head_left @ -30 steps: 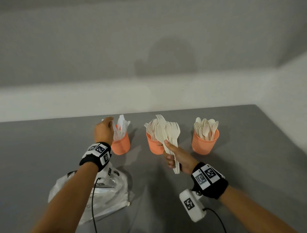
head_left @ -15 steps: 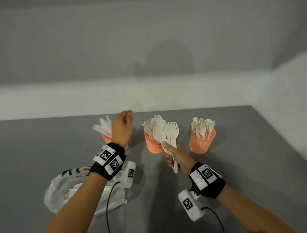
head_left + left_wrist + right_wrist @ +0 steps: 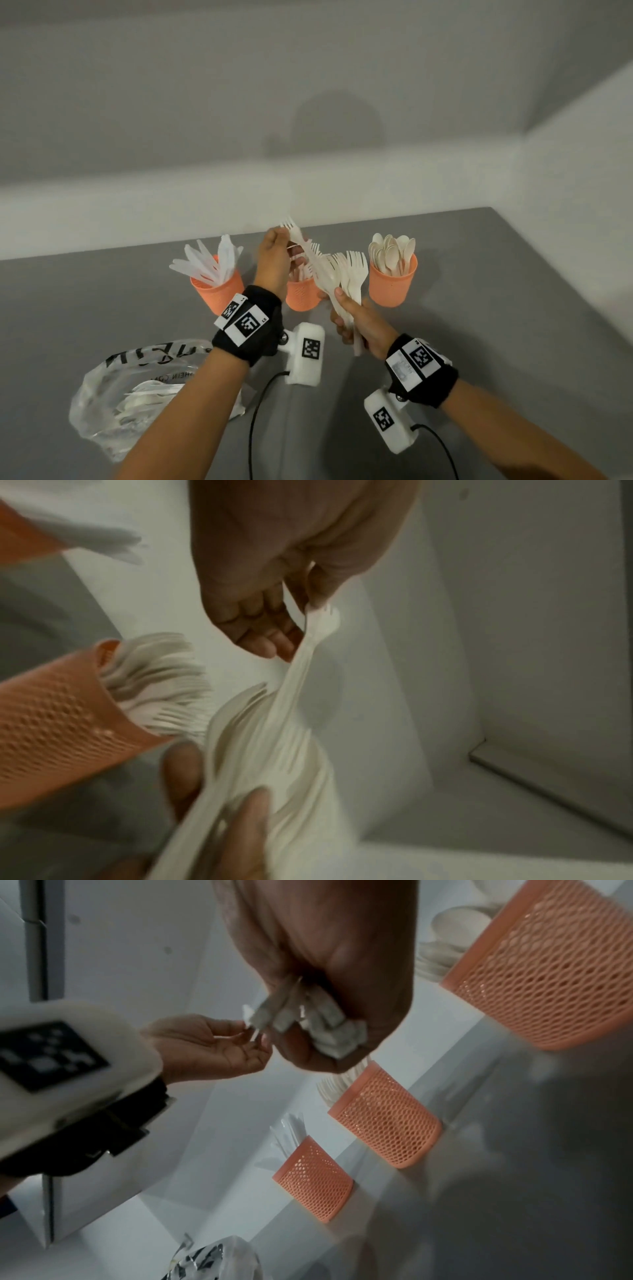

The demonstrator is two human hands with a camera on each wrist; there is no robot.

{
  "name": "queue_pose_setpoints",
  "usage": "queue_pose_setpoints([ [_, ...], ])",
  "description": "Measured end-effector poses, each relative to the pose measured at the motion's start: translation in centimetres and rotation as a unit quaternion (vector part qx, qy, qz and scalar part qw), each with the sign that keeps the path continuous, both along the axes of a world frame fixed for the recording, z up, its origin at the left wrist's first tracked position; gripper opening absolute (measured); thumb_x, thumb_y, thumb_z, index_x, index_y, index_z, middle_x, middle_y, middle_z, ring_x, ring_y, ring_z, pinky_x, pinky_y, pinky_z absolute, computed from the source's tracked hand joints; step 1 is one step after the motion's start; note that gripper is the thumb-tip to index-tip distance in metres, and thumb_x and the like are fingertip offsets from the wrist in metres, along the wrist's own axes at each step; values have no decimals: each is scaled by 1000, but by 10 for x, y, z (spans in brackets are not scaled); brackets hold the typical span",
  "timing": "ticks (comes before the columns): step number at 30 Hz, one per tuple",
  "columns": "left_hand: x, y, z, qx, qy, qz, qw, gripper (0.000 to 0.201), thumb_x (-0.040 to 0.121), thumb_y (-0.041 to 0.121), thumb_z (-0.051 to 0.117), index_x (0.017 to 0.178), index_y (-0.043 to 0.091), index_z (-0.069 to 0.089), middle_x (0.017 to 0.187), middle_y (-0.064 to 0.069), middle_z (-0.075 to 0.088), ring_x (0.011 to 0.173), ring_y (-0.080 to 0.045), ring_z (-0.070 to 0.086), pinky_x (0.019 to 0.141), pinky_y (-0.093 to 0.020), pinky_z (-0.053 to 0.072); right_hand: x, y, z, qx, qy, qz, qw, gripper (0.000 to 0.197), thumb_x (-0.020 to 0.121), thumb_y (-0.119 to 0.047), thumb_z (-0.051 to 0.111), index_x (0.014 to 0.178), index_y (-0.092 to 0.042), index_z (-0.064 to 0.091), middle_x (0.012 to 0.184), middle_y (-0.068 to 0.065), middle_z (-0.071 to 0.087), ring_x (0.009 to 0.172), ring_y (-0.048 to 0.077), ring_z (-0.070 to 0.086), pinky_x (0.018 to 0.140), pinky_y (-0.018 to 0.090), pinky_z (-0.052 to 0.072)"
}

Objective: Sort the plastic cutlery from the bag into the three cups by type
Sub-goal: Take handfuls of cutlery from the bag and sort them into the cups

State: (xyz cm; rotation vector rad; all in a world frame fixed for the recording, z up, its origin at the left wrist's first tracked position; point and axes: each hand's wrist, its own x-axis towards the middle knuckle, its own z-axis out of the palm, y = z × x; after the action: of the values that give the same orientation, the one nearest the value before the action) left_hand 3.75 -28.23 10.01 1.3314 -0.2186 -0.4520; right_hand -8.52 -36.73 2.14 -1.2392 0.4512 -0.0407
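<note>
Three orange mesh cups stand in a row on the grey table: the left cup [image 3: 217, 296] holds white knives, the middle cup [image 3: 301, 296] forks, the right cup [image 3: 394, 284] spoons. My right hand [image 3: 356, 318] grips a bundle of cream forks [image 3: 346, 277] by their handles, in front of the middle cup. My left hand [image 3: 274, 255] pinches one fork [image 3: 298, 236] near its tines, its handle still in the bundle; the left wrist view shows that fork [image 3: 308, 642] between thumb and fingers. The clear plastic bag [image 3: 137, 394] with more cutlery lies at the front left.
A pale wall runs behind the cups, and the table's right edge [image 3: 513, 342] angles away past the spoon cup. Wrist-camera cables [image 3: 255, 411] hang over the table in front of me.
My left hand left the knife cup, moved right to the bundle in my right hand and took hold of one fork. The knives now stand in the left cup.
</note>
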Motion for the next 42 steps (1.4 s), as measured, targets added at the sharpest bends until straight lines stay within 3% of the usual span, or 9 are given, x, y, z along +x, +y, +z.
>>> queue_pose_setpoints([
  [4, 7, -1, 8, -105, 61, 45, 992, 26, 99, 17, 26, 85, 19, 49, 61, 0, 46, 51, -11, 48, 51, -21, 44, -10, -9, -2, 44, 2, -25, 999, 43, 98, -38, 37, 128, -10, 49, 54, -4, 39, 39, 4, 34, 38, 15, 31],
  [9, -3, -3, -7, -7, 67, 5, 998, 31, 96, 44, 40, 86, 16, 50, 51, 6, 37, 36, -3, 31, 34, -15, 24, -18, -15, 3, 78, -12, -24, 997, 30, 98, -38, 36, 106, -19, 58, 46, -7, 43, 35, 2, 32, 35, 14, 29],
  [12, -21, -3, -29, 87, 57, -83, 991, 18, 89, 27, 58, 78, 15, 51, 62, 2, 36, 38, -3, 30, 34, -14, 23, -19, -14, 7, 92, -23, -25, 995, 24, 97, -35, 40, 97, -16, 56, 47, -6, 48, 33, 2, 32, 34, 13, 28],
  [18, -51, -5, -47, 118, 23, -193, 974, 30, 89, 19, 51, 60, 15, 51, 48, 3, 43, 42, -8, 34, 39, -16, 25, -21, -7, 11, 99, -28, 14, 995, 16, 92, -28, 49, 89, -14, 56, 48, -5, 54, 29, 2, 34, 31, 12, 27],
  [24, -63, -5, -43, 129, 20, -147, 980, 25, 88, 11, 46, 63, 17, 48, 44, 10, 46, 35, -1, 39, 42, -17, 25, -28, -5, 16, 112, 4, 54, 992, 24, 97, -30, 40, 105, -15, 58, 54, -2, 60, 31, 3, 41, 34, 13, 35],
  [27, -67, -5, -44, 129, -14, -112, 985, 17, 89, 14, 47, 78, 16, 59, 63, 7, 63, 46, 0, 54, 46, -18, 35, -30, -3, 18, 102, 10, 62, 993, 27, 97, -32, 40, 107, -15, 58, 58, 1, 64, 35, 5, 47, 38, 16, 41],
  [32, -69, -8, -51, 131, -78, -51, 987, 13, 93, 12, 47, 86, 8, 57, 72, -2, 60, 64, -11, 57, 55, -18, 44, -32, -1, 17, 59, -11, 29, 998, 22, 98, -30, 41, 100, -18, 59, 64, 4, 67, 41, 11, 55, 44, 21, 48],
  [35, -69, -11, -57, 111, -56, -12, 992, 14, 93, 10, 46, 83, 7, 55, 67, -4, 60, 60, -15, 58, 61, -26, 46, -31, -1, 17, 44, -27, 9, 999, 23, 98, -28, 40, 97, -18, 61, 64, 6, 67, 46, 14, 58, 47, 24, 51],
  [42, -66, -11, -67, 83, 51, -46, 994, 28, 92, 17, 51, 66, 10, 57, 54, -3, 59, 47, -14, 55, 47, -21, 43, -32, -4, 10, -13, -19, 0, 1000, 25, 98, -16, 38, 93, -11, 62, 62, 8, 68, 41, 14, 57, 43, 23, 48],
])
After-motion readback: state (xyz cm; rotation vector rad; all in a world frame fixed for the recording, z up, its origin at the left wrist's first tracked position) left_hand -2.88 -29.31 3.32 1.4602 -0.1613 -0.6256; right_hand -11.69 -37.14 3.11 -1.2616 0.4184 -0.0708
